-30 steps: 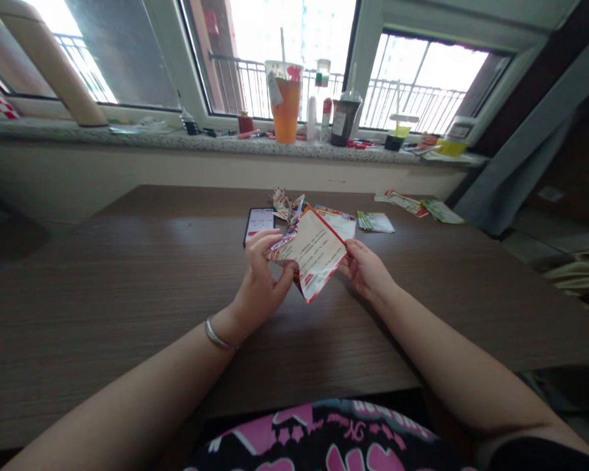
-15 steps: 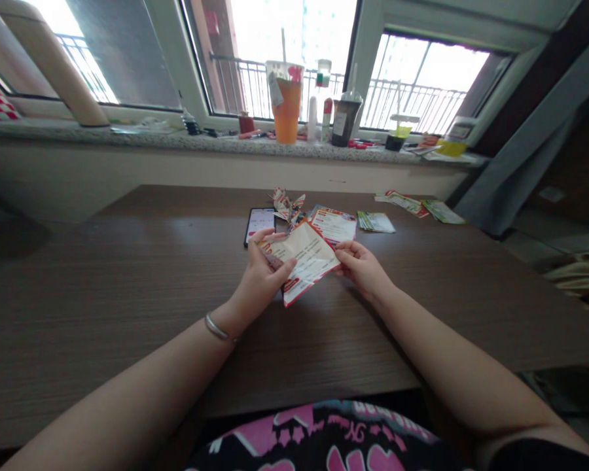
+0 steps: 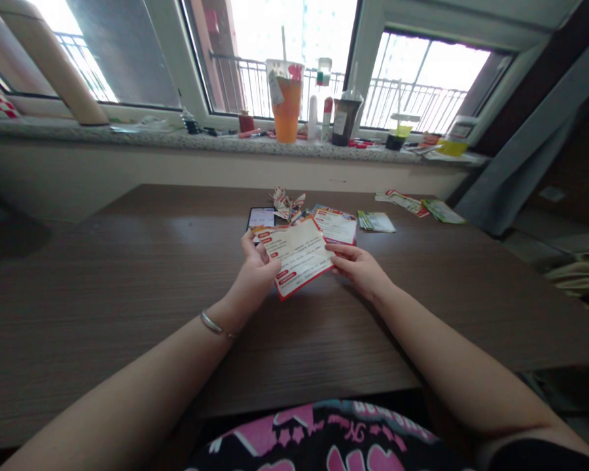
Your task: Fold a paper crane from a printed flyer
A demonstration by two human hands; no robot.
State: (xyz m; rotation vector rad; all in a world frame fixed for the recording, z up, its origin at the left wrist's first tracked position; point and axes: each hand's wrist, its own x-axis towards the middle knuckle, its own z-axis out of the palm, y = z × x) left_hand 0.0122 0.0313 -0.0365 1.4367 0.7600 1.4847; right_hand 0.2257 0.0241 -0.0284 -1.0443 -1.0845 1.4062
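Red-bordered printed sheet [image 3: 302, 252] is in both hands, over the middle of the brown wood-grain table [image 3: 103, 294], nearer the far edge than the side edges. Left hand [image 3: 255, 271] has its left end: thumb on the printed face, fingers mostly hidden behind, narrow grip. Right hand [image 3: 360, 268] pinches the right end between thumb and fingers, also narrow. Sheet is tilted, printed side up toward the wearer; can't tell if its lowest corner touches the table.

Phone [image 3: 262, 216], screen lit, lies just past the left hand, partly covered by the sheet. Crumpled paper [image 3: 285, 204] sits beside it, close to the table's far edge. Second red-bordered sheet [image 3: 338, 226] lies flat behind the held one, partly overlapped in view. Right of that, near but apart: fanned stack of green-and-white packets [image 3: 375, 222]. Toward the far right corner: red-and-white packets [image 3: 405, 204] and a green packet [image 3: 443, 211].

Beyond the far edge, granite windowsill [image 3: 235, 147] carries an orange drink cup [image 3: 287, 111] with straw and a dark drink cup [image 3: 342, 121]. Silver bangle [image 3: 211, 322] on left wrist.
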